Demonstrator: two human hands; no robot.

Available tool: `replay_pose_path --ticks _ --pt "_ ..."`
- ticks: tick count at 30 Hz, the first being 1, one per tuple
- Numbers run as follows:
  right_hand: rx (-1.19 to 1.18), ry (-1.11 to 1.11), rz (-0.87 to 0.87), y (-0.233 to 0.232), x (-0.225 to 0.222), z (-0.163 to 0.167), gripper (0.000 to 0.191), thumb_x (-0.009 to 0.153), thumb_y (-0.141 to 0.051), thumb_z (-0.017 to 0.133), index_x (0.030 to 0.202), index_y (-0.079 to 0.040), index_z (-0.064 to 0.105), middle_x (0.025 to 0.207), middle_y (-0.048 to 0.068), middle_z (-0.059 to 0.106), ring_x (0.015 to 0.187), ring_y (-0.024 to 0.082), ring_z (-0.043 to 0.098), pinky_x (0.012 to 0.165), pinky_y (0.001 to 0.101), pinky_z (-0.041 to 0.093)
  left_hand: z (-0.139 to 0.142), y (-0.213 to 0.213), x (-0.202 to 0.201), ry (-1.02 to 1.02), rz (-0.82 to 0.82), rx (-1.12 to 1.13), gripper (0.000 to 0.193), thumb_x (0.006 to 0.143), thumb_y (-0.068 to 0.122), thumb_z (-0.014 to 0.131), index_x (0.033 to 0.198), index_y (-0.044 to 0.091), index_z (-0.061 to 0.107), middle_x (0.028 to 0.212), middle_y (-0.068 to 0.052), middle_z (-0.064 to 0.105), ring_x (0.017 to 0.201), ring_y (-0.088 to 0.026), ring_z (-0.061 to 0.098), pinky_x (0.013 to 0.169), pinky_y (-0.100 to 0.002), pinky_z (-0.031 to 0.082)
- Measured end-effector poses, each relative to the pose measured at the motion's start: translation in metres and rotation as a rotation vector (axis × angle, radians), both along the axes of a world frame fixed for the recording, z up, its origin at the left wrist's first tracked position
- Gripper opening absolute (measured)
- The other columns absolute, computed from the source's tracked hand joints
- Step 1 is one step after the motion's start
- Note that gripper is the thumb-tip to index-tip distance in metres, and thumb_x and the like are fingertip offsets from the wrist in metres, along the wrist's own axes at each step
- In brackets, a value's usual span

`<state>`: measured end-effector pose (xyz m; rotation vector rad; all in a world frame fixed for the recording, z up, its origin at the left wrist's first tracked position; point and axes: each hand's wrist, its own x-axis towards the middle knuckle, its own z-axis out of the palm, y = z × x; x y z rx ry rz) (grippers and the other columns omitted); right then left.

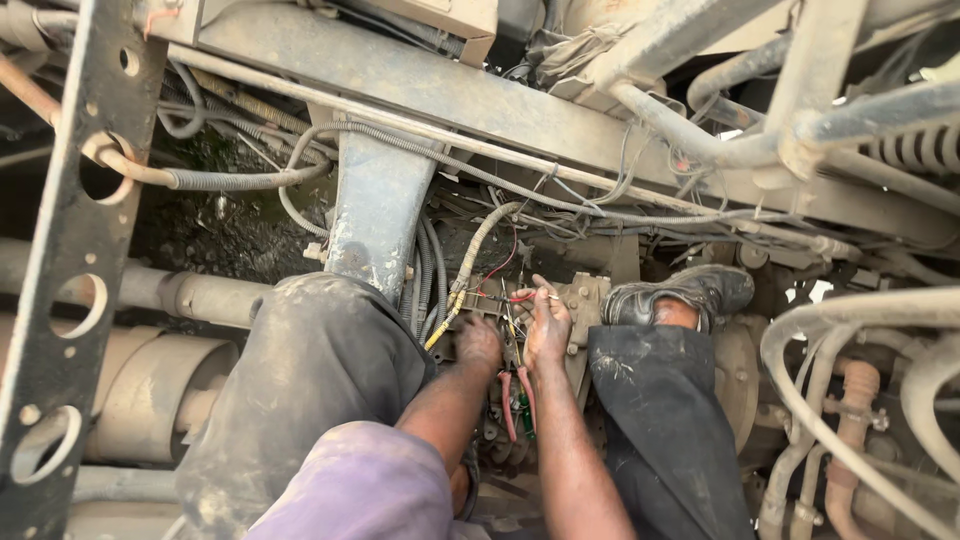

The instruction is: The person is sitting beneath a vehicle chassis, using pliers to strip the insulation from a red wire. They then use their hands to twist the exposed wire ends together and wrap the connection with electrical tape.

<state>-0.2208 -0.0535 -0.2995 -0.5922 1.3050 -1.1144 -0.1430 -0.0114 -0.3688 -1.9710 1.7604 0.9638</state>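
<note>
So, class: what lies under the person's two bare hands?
Under the left hand and right hand hang red-handled pliers among thin red wires and a dusty grey metal block. The wire ends themselves are covered by the fingers.

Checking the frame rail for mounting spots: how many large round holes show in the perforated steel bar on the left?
3 in the perforated steel bar: upper hole, middle hole, lower hole. More may lie beyond the picture's edge.

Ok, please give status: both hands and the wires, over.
Left hand closed low on the wire bundle. Right hand pinching a red wire. Red-handled pliers hanging between the wrists. Hoses crowd the left side.
</note>
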Motion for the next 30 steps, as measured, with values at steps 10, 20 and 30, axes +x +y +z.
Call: replay_pose_path --ticks 10,20,30 --pt "-0.069 -0.12 -0.052 0.002 0.015 0.007 0.029 0.104 -0.019 0.067 0.123 0.003 0.066 0.083 0.007 0.068 0.075 0.019 0.065 0.072 0.0325 0.055 0.177 -0.005 0.068 0.387 -0.106 0.042 0.071 0.079 0.043 0.083 0.127 -0.004 0.06 0.115 -0.028 0.07 0.108 -0.038 0.069 0.095 -0.044 0.056" --pt "-0.105 -0.317 0.188 0.021 0.045 0.051 0.043 0.1 -0.024 0.051 0.133 0.001 0.061 0.112 0.008 0.072 0.1 0.017 0.071 0.089 0.032 0.06 0.345 0.044 0.151 1.565 0.077 -0.364 0.065 0.078 0.007 0.081 0.138 0.007 0.056 0.142 -0.014 0.058 0.135 -0.023 0.057 0.117 -0.037 0.048" --pt "-0.091 0.147 0.153 0.023 0.052 0.03 0.036 0.102 -0.016 0.057 0.132 0.0 0.066 0.092 0.007 0.07 0.08 0.013 0.065 0.073 0.025 0.056 0.436 0.11 0.181 1.707 -0.209 -0.347 0.059 0.084 0.005 0.083 0.138 0.004 0.058 0.15 -0.012 0.058 0.138 -0.021 0.06 0.112 -0.038 0.058"
